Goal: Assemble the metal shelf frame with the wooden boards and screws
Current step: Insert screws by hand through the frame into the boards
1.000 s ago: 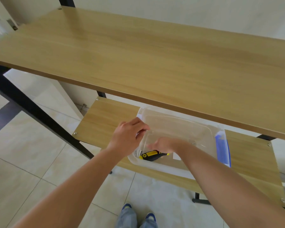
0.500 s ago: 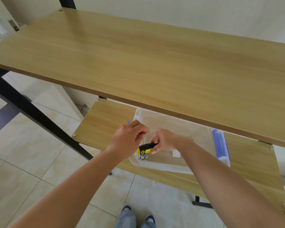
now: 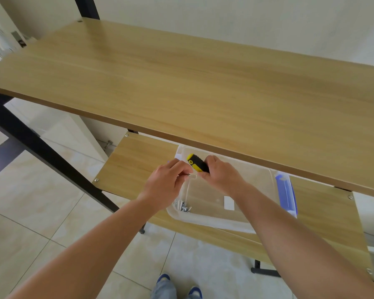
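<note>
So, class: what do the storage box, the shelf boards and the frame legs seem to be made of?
Storage box: clear plastic; the board shows through it. Shelf boards: light wood-look, probably laminate; even grain, smooth matt sheen. Frame legs: probably metal, painted matt black; thin, straight bars.

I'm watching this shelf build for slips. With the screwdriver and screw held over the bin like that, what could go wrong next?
1. The left hand only pinches a small screw at its fingertips; it may drop, probably into the bin or onto the floor.
2. The right hand holds the screwdriver close under the upper board; lifting it out could knock that edge.
3. The bin sits near the lower board's front edge; a nudge might tip out its screws.
</note>
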